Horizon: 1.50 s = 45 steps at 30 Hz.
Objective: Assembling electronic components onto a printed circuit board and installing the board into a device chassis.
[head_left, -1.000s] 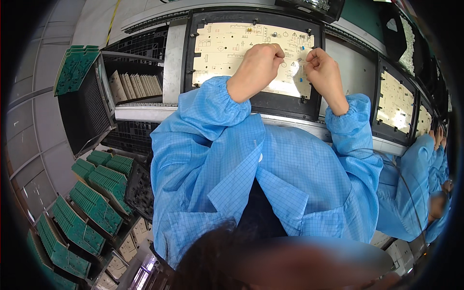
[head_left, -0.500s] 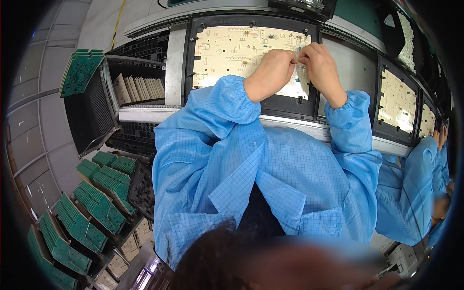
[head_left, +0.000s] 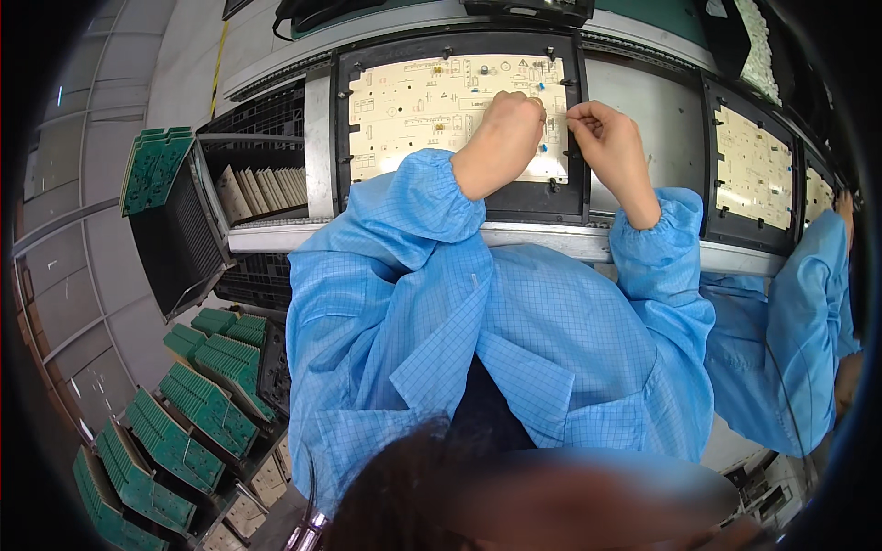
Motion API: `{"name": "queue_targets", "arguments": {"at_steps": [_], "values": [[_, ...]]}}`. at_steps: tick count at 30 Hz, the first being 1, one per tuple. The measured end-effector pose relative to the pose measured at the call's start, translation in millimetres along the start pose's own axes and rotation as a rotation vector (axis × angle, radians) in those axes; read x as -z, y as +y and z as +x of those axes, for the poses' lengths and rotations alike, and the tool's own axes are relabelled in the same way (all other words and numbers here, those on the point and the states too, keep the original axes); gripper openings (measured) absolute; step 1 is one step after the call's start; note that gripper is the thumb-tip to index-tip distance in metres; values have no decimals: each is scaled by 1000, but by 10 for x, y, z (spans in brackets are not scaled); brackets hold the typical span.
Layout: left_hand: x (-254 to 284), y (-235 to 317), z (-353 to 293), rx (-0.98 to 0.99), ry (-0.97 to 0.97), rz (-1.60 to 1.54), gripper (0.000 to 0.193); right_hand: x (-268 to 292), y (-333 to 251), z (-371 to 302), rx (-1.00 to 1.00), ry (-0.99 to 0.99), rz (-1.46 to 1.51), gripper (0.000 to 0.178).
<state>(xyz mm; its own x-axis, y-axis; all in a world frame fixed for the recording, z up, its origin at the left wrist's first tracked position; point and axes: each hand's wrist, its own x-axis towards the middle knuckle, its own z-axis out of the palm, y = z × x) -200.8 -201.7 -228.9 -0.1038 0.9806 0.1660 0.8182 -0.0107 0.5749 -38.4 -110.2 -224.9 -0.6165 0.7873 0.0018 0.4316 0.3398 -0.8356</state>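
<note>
A cream circuit board (head_left: 404, 96) with printed markings sits in a black frame (head_left: 343, 138), held at its edges by black clips. My left hand (head_left: 505, 133) is over the board's right part, its fingers curled together and the fingertips pointing down at the surface; anything in them is hidden. My right hand (head_left: 611, 147) hovers by the frame's right side, thumb and forefinger pinched; whatever is between them is too small to name. Small blue components (head_left: 542, 86) stand on the board near my left hand, and yellowish ones (head_left: 438, 70) stand farther left.
Another framed board (head_left: 753, 170) lies farther right on the rail, near a co-worker's blue sleeve (head_left: 808, 303). A black rack (head_left: 175, 230) at left holds upright boards (head_left: 262, 191). Several stacks of green boards (head_left: 197, 409) stand at lower left. White small parts (head_left: 758, 50) fill a bin at upper right.
My hands, together over the board's right edge before, have come apart; the right one is now beside the frame. The whole view has shifted a little, with the board farther left in it.
</note>
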Motion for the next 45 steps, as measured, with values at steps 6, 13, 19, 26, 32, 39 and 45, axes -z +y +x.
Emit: {"name": "queue_targets", "arguments": {"at_steps": [6,13,19,26,32,39,45], "values": [[59,61,-33,63,-49,-45,20,-63,-58,117,-44,-46,-78,13],[478,-15,-282,80,139,-99,26,-31,-88,269,-30,-114,-208,19],[863,-384,-881,273,375,-64,31,-50,-205,337,-11,-150,-357,25],[1101,-1100,-1810,598,388,319,49,-252,-184,142,72,-73,-464,26],[1205,-1057,-1752,756,167,-18,47,-80,-403,-186,182,117,-244,22],[1415,-1522,-1813,423,-89,-284,44,-621,-1216,-703,142,329,-117,10],[1691,-1341,-1720,194,-179,-416,44,-1155,-1865,-849,94,390,-16,19]]}}
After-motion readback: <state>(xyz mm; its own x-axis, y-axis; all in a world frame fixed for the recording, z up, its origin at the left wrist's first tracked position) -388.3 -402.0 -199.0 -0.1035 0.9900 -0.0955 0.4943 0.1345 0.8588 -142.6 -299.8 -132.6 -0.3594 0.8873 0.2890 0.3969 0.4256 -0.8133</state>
